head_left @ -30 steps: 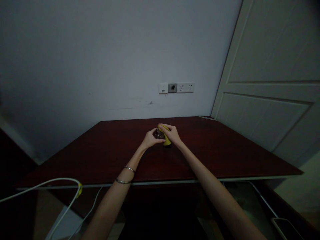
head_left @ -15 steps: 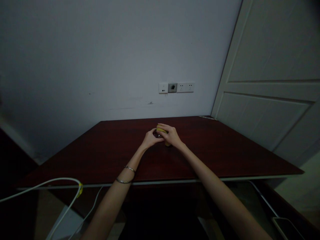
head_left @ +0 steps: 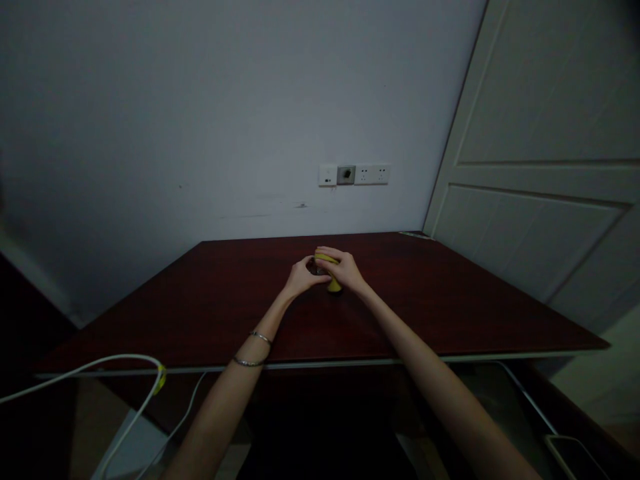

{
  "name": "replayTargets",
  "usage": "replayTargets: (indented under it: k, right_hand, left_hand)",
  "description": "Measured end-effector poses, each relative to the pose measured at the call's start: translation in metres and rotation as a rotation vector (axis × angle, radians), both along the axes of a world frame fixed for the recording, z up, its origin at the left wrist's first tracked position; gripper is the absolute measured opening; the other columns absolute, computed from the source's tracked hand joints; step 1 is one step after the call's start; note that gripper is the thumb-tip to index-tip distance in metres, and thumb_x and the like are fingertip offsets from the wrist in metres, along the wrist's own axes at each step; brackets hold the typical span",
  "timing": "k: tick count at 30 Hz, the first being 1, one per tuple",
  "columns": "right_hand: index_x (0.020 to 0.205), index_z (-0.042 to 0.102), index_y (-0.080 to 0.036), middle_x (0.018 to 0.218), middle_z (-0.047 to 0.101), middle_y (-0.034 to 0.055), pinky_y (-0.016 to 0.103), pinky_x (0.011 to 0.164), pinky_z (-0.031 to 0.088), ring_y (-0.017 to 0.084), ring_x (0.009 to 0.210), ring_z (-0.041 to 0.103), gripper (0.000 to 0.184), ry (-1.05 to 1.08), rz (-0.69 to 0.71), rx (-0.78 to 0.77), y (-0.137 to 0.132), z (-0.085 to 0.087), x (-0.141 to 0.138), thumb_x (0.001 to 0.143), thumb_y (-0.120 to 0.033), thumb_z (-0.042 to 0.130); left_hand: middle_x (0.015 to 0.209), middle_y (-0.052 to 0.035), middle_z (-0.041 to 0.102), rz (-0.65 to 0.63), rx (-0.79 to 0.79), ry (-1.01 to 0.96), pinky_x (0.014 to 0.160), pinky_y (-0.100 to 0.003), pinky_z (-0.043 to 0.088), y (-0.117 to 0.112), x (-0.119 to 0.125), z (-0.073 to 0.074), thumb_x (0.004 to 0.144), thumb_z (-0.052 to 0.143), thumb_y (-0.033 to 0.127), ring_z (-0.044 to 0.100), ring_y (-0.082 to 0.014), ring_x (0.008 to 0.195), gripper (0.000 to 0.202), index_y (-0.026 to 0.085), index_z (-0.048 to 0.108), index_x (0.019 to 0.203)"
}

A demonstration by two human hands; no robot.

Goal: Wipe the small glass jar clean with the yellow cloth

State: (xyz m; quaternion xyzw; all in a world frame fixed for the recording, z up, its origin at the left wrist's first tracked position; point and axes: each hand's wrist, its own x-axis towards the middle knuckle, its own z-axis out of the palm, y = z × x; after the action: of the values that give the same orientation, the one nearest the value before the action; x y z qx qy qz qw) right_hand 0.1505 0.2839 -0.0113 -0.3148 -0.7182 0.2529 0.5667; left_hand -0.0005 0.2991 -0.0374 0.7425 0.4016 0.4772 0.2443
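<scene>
Fingers [head_left: 327,251] of our right hand [head_left: 345,269] lie bent over a yellow object [head_left: 335,287], gripping its upper part against the thumb. It has a smooth, narrow body, widening toward a dark lower end, and it stands above the middle of the tabletop [head_left: 225,300], leaning a little to our left. Our left hand [head_left: 301,277] curves around a dark, glossy object [head_left: 313,267] just beside it, fingers on the far side and thumb on the near; the light is dim, so we cannot tell quite what it is or whether the two pieces touch.

Beneath our hands the tabletop is dark reddish brown, with a pale front edge. Two metal bracelets [head_left: 249,363] circle our left forearm. Behind stands a plain wall [head_left: 200,120], scuffed low down, bearing a row of sockets [head_left: 364,175]. A white panelled door [head_left: 545,133] rises to our right. At the lower left a white cable [head_left: 120,356] loops across the table's front edge, a yellow tag [head_left: 160,380] fixed on its bend.
</scene>
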Motion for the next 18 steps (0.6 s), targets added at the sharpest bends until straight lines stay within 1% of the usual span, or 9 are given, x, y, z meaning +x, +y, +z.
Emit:
replayTargets:
  k: [2, 4, 5, 7, 10, 12, 14, 18]
  right_hand:
    - [0.098, 0.069, -0.017, 0.107, 0.066, 0.0081, 0.039, 0.092, 0.046, 0.025, 0.102, 0.061, 0.037, 0.151, 0.020, -0.152, 0.007, -0.003, 0.001, 0.067, -0.038, 0.067]
    - [0.100, 0.067, -0.016, 0.107, 0.066, 0.0092, 0.041, 0.091, 0.046, 0.026, 0.101, 0.061, 0.043, 0.240, 0.065, -0.230, 0.010, -0.006, 0.003, 0.066, -0.041, 0.068]
    - [0.102, 0.067, -0.016, 0.109, 0.066, 0.0090, 0.041, 0.093, 0.046, 0.025, 0.102, 0.060, 0.044, 0.261, 0.084, -0.227, 0.010, -0.008, 0.004, 0.066, -0.042, 0.067]
    - [0.103, 0.066, -0.018, 0.113, 0.063, 0.0077, 0.040, 0.097, 0.042, 0.024, 0.107, 0.057, 0.043, 0.271, 0.107, -0.161, 0.006, -0.010, 0.006, 0.067, -0.042, 0.067]
    - [0.102, 0.067, -0.020, 0.119, 0.060, 0.0060, 0.038, 0.101, 0.038, 0.022, 0.114, 0.053, 0.039, 0.218, 0.121, -0.042, -0.002, -0.008, 0.007, 0.068, -0.040, 0.066]
    - [0.100, 0.068, -0.020, 0.119, 0.060, 0.0059, 0.037, 0.102, 0.038, 0.022, 0.114, 0.052, 0.037, 0.182, 0.118, -0.011, -0.005, -0.005, 0.006, 0.068, -0.040, 0.067]
    - [0.099, 0.068, -0.019, 0.116, 0.062, 0.0065, 0.037, 0.100, 0.039, 0.023, 0.112, 0.054, 0.038, 0.190, 0.093, -0.025, -0.004, -0.002, 0.004, 0.068, -0.042, 0.066]
    - [0.097, 0.068, -0.015, 0.106, 0.067, 0.0095, 0.039, 0.093, 0.045, 0.025, 0.100, 0.061, 0.043, 0.278, -0.002, -0.132, 0.005, -0.001, -0.001, 0.066, -0.045, 0.067]
  left_hand:
    - [0.097, -0.0090, 0.065, -0.020, -0.013, -0.031, 0.076, -0.029, 0.048, -0.003, 0.001, 0.003, 0.048, 0.080, 0.036, 0.060, -0.0189, 0.085, 0.066, 0.011, 0.058, 0.105]
    - [0.098, -0.0096, 0.065, -0.041, -0.048, -0.073, 0.078, -0.030, 0.048, -0.005, 0.002, 0.005, 0.046, 0.081, 0.034, 0.060, -0.0191, 0.086, 0.068, 0.011, 0.057, 0.105]
    - [0.097, -0.0098, 0.065, -0.054, -0.074, -0.102, 0.078, -0.030, 0.048, -0.005, 0.003, 0.006, 0.045, 0.081, 0.032, 0.060, -0.0191, 0.086, 0.068, 0.010, 0.057, 0.105]
    - [0.096, -0.0102, 0.065, -0.101, -0.141, -0.184, 0.077, -0.031, 0.048, -0.006, 0.004, 0.007, 0.046, 0.081, 0.030, 0.061, -0.0190, 0.085, 0.065, 0.009, 0.058, 0.103]
    - [0.095, -0.0101, 0.065, -0.172, -0.228, -0.324, 0.075, -0.031, 0.049, -0.007, 0.006, 0.007, 0.049, 0.079, 0.029, 0.061, -0.0187, 0.082, 0.059, 0.009, 0.059, 0.101]
    - [0.094, -0.0097, 0.066, -0.185, -0.245, -0.373, 0.074, -0.031, 0.049, -0.008, 0.006, 0.007, 0.049, 0.079, 0.027, 0.061, -0.0187, 0.082, 0.058, 0.009, 0.059, 0.100]
    - [0.094, -0.0094, 0.066, -0.192, -0.245, -0.391, 0.076, -0.031, 0.049, -0.009, 0.006, 0.007, 0.048, 0.079, 0.026, 0.061, -0.0187, 0.083, 0.057, 0.009, 0.060, 0.099]
    - [0.097, -0.0095, 0.065, -0.220, -0.256, -0.395, 0.080, -0.033, 0.048, -0.011, 0.006, 0.009, 0.047, 0.079, 0.023, 0.061, -0.0190, 0.084, 0.058, 0.009, 0.060, 0.099]
